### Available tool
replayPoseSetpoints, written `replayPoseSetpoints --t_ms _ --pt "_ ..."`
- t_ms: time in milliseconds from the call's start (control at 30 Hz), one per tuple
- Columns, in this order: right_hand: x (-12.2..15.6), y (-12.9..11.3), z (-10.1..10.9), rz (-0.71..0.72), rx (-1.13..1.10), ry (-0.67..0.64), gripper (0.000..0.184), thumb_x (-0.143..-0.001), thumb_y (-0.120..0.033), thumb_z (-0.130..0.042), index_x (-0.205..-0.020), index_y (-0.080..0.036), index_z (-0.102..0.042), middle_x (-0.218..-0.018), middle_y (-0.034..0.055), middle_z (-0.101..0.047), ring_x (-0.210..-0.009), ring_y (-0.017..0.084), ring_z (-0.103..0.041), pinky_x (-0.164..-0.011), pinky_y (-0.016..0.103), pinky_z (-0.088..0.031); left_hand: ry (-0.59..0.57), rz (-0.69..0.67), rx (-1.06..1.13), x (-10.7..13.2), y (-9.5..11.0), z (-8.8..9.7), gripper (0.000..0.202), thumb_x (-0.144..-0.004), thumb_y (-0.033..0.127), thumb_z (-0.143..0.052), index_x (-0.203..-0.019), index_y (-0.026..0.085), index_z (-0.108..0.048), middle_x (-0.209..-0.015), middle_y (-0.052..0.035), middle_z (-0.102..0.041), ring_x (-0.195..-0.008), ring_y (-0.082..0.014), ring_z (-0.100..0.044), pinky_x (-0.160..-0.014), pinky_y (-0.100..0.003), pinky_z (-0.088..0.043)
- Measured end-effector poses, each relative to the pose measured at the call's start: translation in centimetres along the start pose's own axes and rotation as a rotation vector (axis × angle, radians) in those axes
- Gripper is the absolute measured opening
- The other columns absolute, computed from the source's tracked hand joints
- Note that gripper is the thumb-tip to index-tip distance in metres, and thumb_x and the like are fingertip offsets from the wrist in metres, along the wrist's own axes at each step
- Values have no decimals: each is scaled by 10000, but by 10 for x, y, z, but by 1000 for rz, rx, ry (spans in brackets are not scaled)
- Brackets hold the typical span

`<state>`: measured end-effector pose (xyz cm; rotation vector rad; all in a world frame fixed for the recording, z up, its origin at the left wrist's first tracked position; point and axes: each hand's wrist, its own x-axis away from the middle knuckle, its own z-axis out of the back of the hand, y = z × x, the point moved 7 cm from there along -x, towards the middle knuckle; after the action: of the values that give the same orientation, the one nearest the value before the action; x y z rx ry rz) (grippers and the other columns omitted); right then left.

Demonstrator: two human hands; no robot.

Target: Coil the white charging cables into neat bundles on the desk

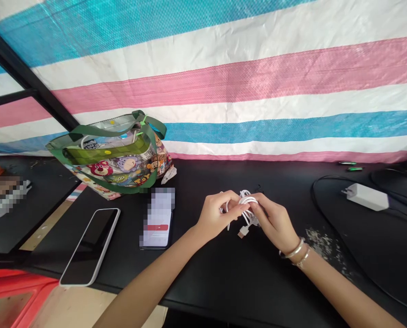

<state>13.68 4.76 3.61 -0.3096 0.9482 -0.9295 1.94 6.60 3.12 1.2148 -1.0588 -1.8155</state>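
Over the black tabletop (203, 287), we hold a looped white cable (248, 200), the grip of our left hand (218, 209) and that of our right hand (273, 220) both pinched on its coils, its USB plug (243, 233) showing just below. To our left lie a lit phone (160, 221) and, farther out, a white-edged phone (90, 246); behind them stands a green-handled bag (130, 165). To our right lies a white charger (367, 197).

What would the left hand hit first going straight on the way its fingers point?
The white cable, bunched at the fingertips of the left hand. Just past it, likely the right hand; exact depth is hard to judge from one view.
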Motion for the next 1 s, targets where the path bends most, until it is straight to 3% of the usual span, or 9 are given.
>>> replayPoseSetpoints --t_ms 167,333,600,700,833,1000 --pt "-2 4 6 -75 -2 36 435 -961 -494 -317 -762 -206 -574 -560 -9 -609 -426 110 -524 -429 208 -390 -23 -19 40 2 -2 -2 296 -902 422 -483 -795 171 -598 -558 29 -592 -494 -88 -572 -519 -175 -457" --pt "-2 15 18 -210 -67 162 493 -911 -599 -346 -639 -217 -497 -495 -22 -532 -418 113 -479 -421 222 -384 25 -19 26 2 -4 2 201 -920 308 -452 -960 173 -595 -627 9 -656 -593 -110 -642 -601 -189 -499" --pt "-1 34 21 -406 -513 280 442 -822 -655 -487 -809 -215 -518 -527 -23 -606 -410 148 -580 -430 264 -466 36 -30 -32 1 -8 5 225 -949 253 -365 -1023 169 -560 -712 -25 -691 -642 -120 -645 -647 -219 -503" --pt "-2 37 16 -449 -580 233 463 -783 -674 -527 -798 -212 -516 -564 -17 -617 -421 143 -595 -410 249 -457 32 -31 -28 0 -7 4 199 -936 251 -400 -1021 169 -560 -757 -38 -701 -665 -124 -656 -653 -223 -512" --pt "-1 36 2 -503 -606 57 516 -766 -710 -507 -825 -199 -540 -631 13 -650 -438 148 -610 -366 235 -431 36 -32 -13 0 -5 4 174 -925 247 -433 -1008 171 -566 -762 -32 -698 -678 -124 -670 -662 -222 -527" --pt "0 23 -14 -457 -566 -163 520 -817 -691 -450 -849 -187 -577 -528 -10 -614 -403 120 -544 -402 228 -435 27 -71 -26 2 -3 3 147 -892 207 -475 -1006 191 -567 -734 7 -674 -668 -117 -671 -655 -213 -529"
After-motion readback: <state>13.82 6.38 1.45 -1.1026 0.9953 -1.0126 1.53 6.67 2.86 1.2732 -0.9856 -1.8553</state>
